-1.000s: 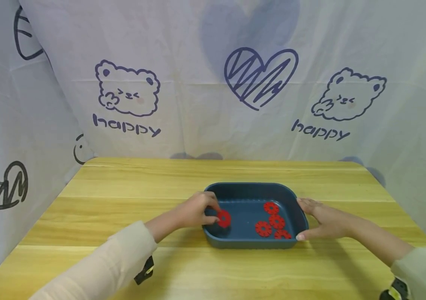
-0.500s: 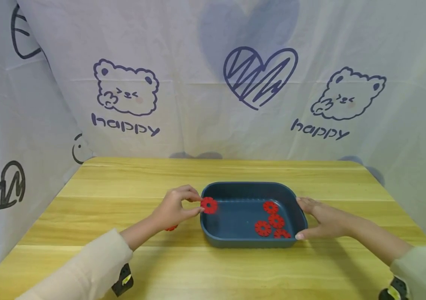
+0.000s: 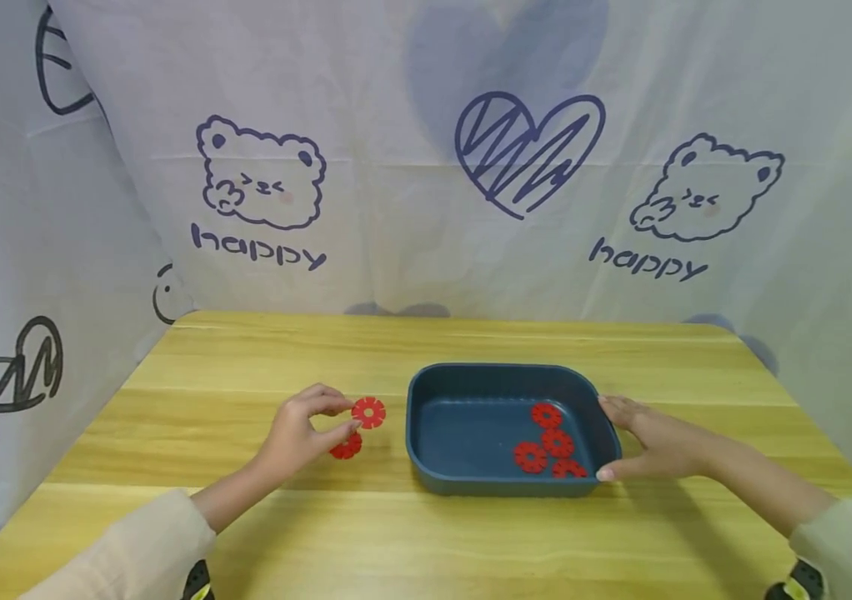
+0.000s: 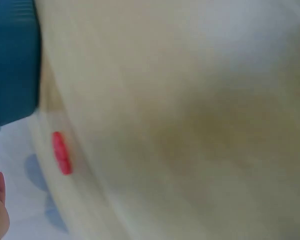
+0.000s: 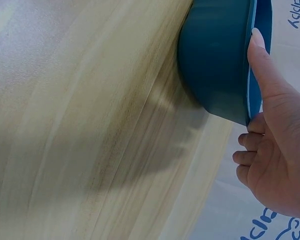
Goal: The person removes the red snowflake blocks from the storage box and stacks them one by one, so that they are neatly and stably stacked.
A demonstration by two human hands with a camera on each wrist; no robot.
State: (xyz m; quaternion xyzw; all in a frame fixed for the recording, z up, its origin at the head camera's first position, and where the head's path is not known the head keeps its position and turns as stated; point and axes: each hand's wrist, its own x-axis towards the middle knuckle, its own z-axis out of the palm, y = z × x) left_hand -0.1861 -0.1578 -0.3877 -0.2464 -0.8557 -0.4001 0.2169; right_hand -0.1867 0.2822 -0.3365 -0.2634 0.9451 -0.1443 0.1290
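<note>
My left hand (image 3: 306, 431) pinches a red notched plastic disc (image 3: 368, 412) by its edge, left of a dark blue tray (image 3: 471, 485). Just below the held disc, a second red disc (image 3: 346, 446) lies on the table, partly covered by the fingers. Over at the tray's right end, my right hand (image 3: 654, 440) holds the rim, its thumb at the front corner and its fingers farther back. Thumb and bent fingers of the right hand (image 5: 282, 150) also show at the tray wall (image 5: 215, 60) in the right wrist view. The left wrist view shows one red disc (image 4: 61, 153) beside the tray.
Several red discs (image 3: 557, 442) lie inside the tray at its right side. The wooden table (image 3: 426, 550) reaches back to a white cloth (image 3: 396, 208) with bear and heart drawings. Another cloth wall (image 3: 36, 242) stands on the left.
My left hand has lifted the red disc out of the tray and carried it left over the rim, above the disc on the table. The right hand stays at the tray's end.
</note>
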